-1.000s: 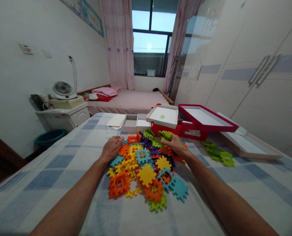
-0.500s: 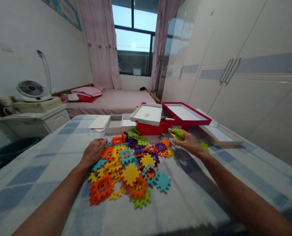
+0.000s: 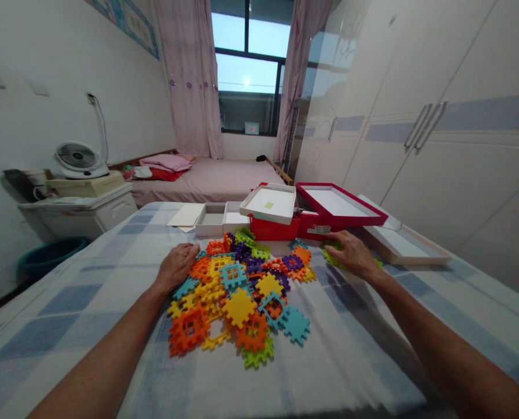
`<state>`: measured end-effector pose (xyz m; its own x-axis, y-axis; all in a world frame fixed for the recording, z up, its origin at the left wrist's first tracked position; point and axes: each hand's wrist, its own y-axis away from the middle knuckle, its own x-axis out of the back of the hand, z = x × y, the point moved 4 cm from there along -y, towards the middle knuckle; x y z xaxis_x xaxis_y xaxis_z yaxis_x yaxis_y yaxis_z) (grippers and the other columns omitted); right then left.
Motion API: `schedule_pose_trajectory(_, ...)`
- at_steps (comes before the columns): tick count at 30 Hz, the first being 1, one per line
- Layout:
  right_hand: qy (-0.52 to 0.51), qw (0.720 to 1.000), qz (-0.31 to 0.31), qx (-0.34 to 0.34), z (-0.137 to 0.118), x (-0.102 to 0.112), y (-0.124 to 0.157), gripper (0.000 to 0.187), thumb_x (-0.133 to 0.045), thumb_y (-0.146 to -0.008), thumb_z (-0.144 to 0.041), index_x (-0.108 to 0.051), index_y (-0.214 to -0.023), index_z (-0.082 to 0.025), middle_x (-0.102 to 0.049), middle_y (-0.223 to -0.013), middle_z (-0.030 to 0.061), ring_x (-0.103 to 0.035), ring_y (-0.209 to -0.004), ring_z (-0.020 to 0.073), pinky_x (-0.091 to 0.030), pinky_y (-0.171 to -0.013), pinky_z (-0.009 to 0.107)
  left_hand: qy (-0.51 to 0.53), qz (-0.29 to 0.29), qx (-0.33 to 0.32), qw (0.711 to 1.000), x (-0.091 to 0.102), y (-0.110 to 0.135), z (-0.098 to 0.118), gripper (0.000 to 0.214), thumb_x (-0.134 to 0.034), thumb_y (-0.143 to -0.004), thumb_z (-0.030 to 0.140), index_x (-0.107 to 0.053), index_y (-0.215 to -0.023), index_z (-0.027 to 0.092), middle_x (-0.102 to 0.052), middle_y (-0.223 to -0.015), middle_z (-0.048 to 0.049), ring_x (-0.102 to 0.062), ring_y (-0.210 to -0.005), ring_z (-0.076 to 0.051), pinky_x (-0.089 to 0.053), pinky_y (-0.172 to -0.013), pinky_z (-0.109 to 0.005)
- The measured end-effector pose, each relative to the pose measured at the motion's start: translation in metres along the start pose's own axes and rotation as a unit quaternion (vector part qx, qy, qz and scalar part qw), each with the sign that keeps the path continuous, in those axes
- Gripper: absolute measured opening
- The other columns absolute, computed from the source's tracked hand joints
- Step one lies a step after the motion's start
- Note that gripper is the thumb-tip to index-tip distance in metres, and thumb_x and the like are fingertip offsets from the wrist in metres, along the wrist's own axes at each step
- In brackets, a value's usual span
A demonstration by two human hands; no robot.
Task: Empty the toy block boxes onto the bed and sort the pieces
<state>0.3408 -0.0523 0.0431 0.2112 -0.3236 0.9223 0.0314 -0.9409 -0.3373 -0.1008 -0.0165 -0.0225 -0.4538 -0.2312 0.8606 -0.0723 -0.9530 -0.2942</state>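
Observation:
A pile of toothed plastic building pieces in orange, yellow, blue, purple and green [image 3: 240, 307] lies on the cloth between my hands. Along the pile's left edge rests my left hand [image 3: 179, 266], palm down and loosely laid, touching the outer pieces; its fingertips are partly hidden. My right hand [image 3: 350, 254] is low over the cloth to the right of the pile, its thumb and fingers around light green building pieces [image 3: 331, 254]. More green [image 3: 378, 263] peeks out behind that hand.
Behind the pile stand a red box [image 3: 275, 228] with a white tray [image 3: 269, 201] on top, a red-rimmed lid [image 3: 384, 221], shallow grey-white boxes [image 3: 211, 216] and a tan-edged tray [image 3: 420, 259]. A checked cloth [image 3: 110, 302] covers the table.
My right hand has lowered the green pieces from above the cloth down to it, in front of the red box. My left hand stays beside the pile. The view has shifted slightly left.

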Motion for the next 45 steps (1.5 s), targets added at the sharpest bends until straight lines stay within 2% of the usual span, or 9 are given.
schedule_pose_trajectory(4,-0.155,0.983,-0.056,0.08,-0.068,-0.016,-0.006,0.032,-0.051,-0.083,-0.029,-0.066,-0.107,-0.016,-0.066,-0.109,0.0068,-0.061,-0.097,0.0163,-0.044,-0.087,0.025,-0.007,0.007,0.01,1.0,0.0,0.001,0.001,0.057,-0.017,-0.091,0.046,-0.066,-0.091,0.018,-0.064,-0.11,-0.0119,-0.057,-0.103,-0.023,-0.042,-0.091,-0.032)
schedule_pose_trajectory(8,-0.113,0.981,-0.12,0.104,-0.126,-0.038,-0.019,0.031,-0.046,-0.085,-0.026,-0.069,-0.105,-0.018,-0.068,-0.107,0.0063,-0.061,-0.097,0.0172,-0.042,-0.084,0.023,-0.008,0.009,0.003,1.0,0.001,0.002,0.002,0.058,-0.017,-0.091,0.046,-0.067,-0.092,0.016,-0.064,-0.111,-0.0126,-0.058,-0.103,-0.022,-0.042,-0.093,-0.031)
schedule_pose_trajectory(11,-0.079,0.979,-0.164,0.091,-0.147,-0.053,-0.032,0.031,-0.049,-0.083,-0.028,-0.068,-0.105,-0.017,-0.069,-0.105,0.0081,-0.062,-0.095,0.0189,-0.042,-0.077,0.022,-0.013,0.004,-0.003,1.0,0.001,0.002,0.003,0.059,-0.017,-0.09,0.046,-0.067,-0.093,0.015,-0.064,-0.109,-0.0127,-0.058,-0.103,-0.022,-0.041,-0.093,-0.031)
schedule_pose_trajectory(22,-0.024,0.97,-0.228,0.083,-0.147,-0.06,-0.036,0.019,-0.062,-0.073,-0.03,-0.068,-0.083,-0.014,-0.067,-0.081,0.0037,-0.059,-0.071,0.0143,-0.033,-0.055,0.021,-0.017,0.006,0.004,1.0,0.001,0.001,0.004,0.056,-0.019,-0.092,0.042,-0.067,-0.096,0.014,-0.065,-0.108,-0.0122,-0.058,-0.101,-0.021,-0.042,-0.092,-0.03)
schedule_pose_trajectory(27,-0.002,0.994,-0.092,0.056,-0.155,-0.042,-0.032,0.036,-0.038,-0.088,-0.02,-0.053,-0.12,-0.014,-0.064,-0.102,0.0101,-0.06,-0.087,0.019,-0.038,-0.066,0.025,-0.025,0.006,-0.004,1.0,-0.001,0.001,0.004,0.051,-0.021,-0.093,0.039,-0.066,-0.096,0.015,-0.065,-0.107,-0.0113,-0.058,-0.1,-0.02,-0.041,-0.092,-0.03)
schedule_pose_trajectory(31,0.073,0.99,0.01,0.119,-0.181,-0.041,-0.036,0.055,-0.032,-0.088,-0.012,-0.029,-0.14,-0.03,-0.06,-0.109,0.0078,-0.063,-0.08,0.0197,-0.041,-0.062,0.027,-0.032,0.008,-0.005,0.999,0.0,0.002,0.006,0.051,-0.021,-0.094,0.038,-0.067,-0.098,0.014,-0.065,-0.107,-0.0124,-0.057,-0.101,-0.021,-0.041,-0.092,-0.031)
schedule_pose_trajectory(35,0.117,0.979,-0.033,0.164,-0.197,-0.057,-0.042,0.045,-0.029,-0.09,-0.014,-0.043,-0.131,-0.027,-0.056,-0.112,0.0095,-0.063,-0.086,0.022,-0.045,-0.063,0.029,-0.039,0.016,0.002,0.999,0.001,0.003,0.008,0.053,-0.021,-0.094,0.039,-0.068,-0.096,0.014,-0.064,-0.109,-0.0127,-0.057,-0.103,-0.021,-0.041,-0.093,-0.03)
schedule_pose_trajectory(41,0.082,0.982,-0.089,0.145,-0.198,-0.072,-0.045,0.057,-0.051,-0.082,-0.036,-0.036,-0.135,-0.022,-0.049,-0.125,0.0124,-0.061,-0.097,0.0262,-0.048,-0.071,0.034,-0.038,0.015,-0.001,0.999,0.0,0.004,0.008,0.051,-0.022,-0.095,0.038,-0.068,-0.096,0.014,-0.065,-0.108,-0.0119,-0.056,-0.104,-0.021,-0.04,-0.094,-0.03)
schedule_pose_trajectory(45,0.076,0.987,-0.084,0.115,-0.2,-0.077,-0.047,0.05,-0.049,-0.083,-0.036,-0.04,-0.13,-0.02,-0.053,-0.118,0.0126,-0.062,-0.096,0.0268,-0.049,-0.072,0.035,-0.037,0.015,0.001,0.999,0.0,0.004,0.009,0.05,-0.023,-0.095,0.037,-0.067,-0.098,0.014,-0.065,-0.107,-0.0112,-0.056,-0.103,-0.02,-0.04,-0.094,-0.03)
